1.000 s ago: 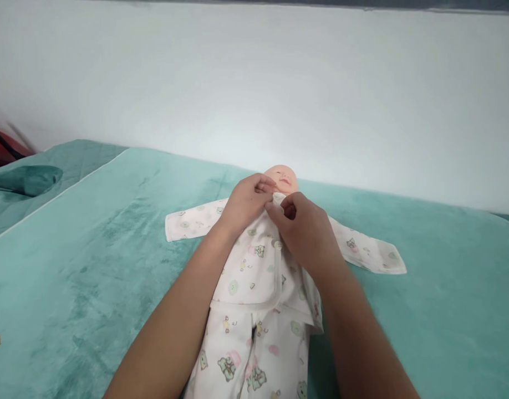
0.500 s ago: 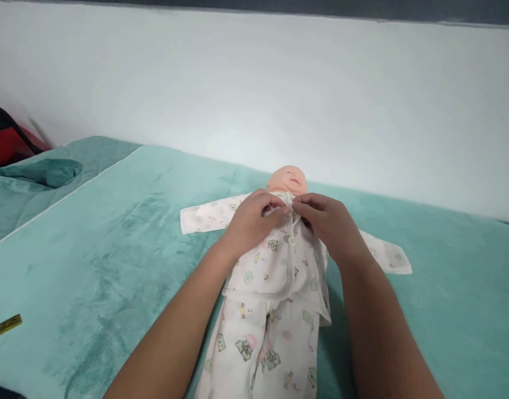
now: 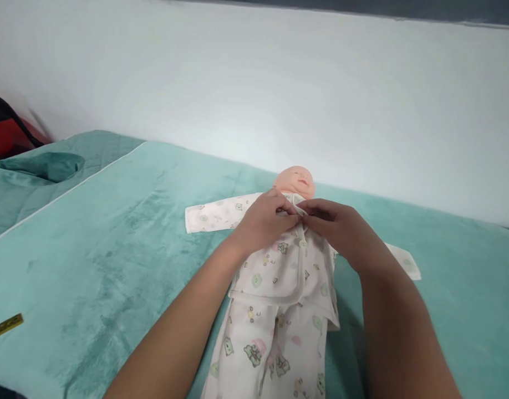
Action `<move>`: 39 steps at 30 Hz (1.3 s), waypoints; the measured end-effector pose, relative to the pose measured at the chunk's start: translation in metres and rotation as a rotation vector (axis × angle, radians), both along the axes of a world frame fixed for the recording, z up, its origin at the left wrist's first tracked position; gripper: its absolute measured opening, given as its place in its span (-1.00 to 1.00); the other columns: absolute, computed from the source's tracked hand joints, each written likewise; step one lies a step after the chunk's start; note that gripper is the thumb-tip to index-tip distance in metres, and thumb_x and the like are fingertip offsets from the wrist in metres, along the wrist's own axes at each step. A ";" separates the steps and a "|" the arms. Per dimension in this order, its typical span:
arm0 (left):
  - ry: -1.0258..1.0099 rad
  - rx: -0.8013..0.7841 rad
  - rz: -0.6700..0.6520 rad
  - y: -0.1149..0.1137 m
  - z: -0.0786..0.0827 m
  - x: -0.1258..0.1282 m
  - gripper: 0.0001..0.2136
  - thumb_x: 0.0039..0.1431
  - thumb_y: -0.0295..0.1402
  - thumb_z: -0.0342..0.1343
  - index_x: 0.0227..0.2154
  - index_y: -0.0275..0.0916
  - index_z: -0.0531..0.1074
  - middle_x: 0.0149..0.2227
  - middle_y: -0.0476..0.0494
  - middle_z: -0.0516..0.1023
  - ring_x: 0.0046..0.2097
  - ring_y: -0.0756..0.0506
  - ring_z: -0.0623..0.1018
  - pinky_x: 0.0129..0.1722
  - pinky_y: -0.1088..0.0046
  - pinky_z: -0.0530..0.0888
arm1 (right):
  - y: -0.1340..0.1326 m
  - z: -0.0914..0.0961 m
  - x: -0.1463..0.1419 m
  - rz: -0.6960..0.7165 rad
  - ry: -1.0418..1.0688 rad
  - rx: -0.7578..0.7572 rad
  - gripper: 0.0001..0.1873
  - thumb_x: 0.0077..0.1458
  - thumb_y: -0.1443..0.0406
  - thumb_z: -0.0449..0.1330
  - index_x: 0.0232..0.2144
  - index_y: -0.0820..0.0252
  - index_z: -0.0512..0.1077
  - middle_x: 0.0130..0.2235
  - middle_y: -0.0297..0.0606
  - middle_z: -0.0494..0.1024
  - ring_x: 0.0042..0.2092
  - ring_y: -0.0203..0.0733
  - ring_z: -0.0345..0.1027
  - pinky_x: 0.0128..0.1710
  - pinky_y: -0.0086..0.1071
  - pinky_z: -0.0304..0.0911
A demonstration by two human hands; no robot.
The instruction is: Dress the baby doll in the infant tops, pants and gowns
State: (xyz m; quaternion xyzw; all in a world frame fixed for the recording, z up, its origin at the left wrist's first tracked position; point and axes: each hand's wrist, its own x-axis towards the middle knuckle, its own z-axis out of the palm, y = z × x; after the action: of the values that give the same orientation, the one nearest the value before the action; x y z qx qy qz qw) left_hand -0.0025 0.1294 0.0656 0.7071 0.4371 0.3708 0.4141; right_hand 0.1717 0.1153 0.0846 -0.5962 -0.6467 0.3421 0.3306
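A baby doll [image 3: 296,180] lies on its back on a teal blanket [image 3: 113,249], dressed in a white printed shirt [image 3: 279,266] and matching trousers [image 3: 266,349]. Both my hands meet at the shirt's collar just below the doll's chin. My left hand [image 3: 265,221] pinches the left edge of the shirt front. My right hand [image 3: 341,227] pinches the right edge against it. A small round button [image 3: 303,244] shows just below my fingers. The shirt's sleeves spread out flat to both sides.
A white wall runs behind the bed. At the far left lie a darker teal pillow [image 3: 42,165] and a red and black object [image 3: 5,133]. A small yellow tag [image 3: 5,326] rests on the blanket near the left edge.
My hands have stayed pinched together at the doll's collar, shifting slightly lower on the shirt front. The view has drifted left, so the doll sits further right in the frame.
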 end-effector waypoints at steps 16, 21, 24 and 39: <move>-0.156 -0.104 0.070 -0.004 0.002 -0.002 -0.86 0.12 -0.29 0.10 -0.49 -0.20 0.45 -0.25 -0.04 0.46 -0.27 -0.02 0.44 -0.29 0.44 0.38 | -0.014 -0.035 -0.013 -0.244 0.475 0.075 -0.77 -0.07 0.11 0.34 -0.37 0.10 0.56 -0.38 -0.35 0.51 -0.38 -0.26 0.28 -0.41 -0.40 0.16; -0.146 -0.118 0.093 -0.004 0.002 0.000 -0.85 0.11 -0.26 0.11 -0.49 -0.20 0.44 -0.29 -0.04 0.45 -0.28 -0.02 0.43 -0.30 0.45 0.36 | -0.009 -0.036 -0.008 -0.198 0.626 -0.005 -0.73 -0.12 0.10 0.38 -0.37 0.10 0.55 -0.42 -0.36 0.49 -0.42 -0.26 0.27 -0.44 -0.39 0.16; -0.130 -0.104 0.100 -0.004 0.002 0.001 -0.85 0.11 -0.26 0.12 -0.49 -0.21 0.44 -0.32 -0.03 0.45 -0.28 -0.02 0.42 -0.27 0.44 0.36 | -0.008 -0.036 -0.007 -0.168 0.612 0.002 -0.76 -0.11 0.11 0.37 -0.38 0.10 0.56 -0.42 -0.37 0.50 -0.41 -0.27 0.27 -0.42 -0.39 0.16; -0.087 -0.083 0.094 -0.003 -0.003 0.003 -0.85 0.12 -0.25 0.12 -0.44 -0.22 0.47 -0.25 -0.04 0.47 -0.23 -0.04 0.45 -0.21 0.42 0.35 | -0.001 -0.041 0.005 -0.009 0.581 0.007 -0.78 -0.02 0.17 0.34 -0.27 0.06 0.62 -0.34 -0.31 0.56 -0.31 -0.25 0.32 -0.32 -0.36 0.19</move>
State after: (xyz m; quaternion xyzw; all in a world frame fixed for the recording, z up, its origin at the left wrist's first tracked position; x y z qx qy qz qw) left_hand 0.0006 0.1266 0.0628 0.6513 0.4663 0.4019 0.4437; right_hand 0.1771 0.1140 0.0433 -0.4750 -0.5234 0.4949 0.5054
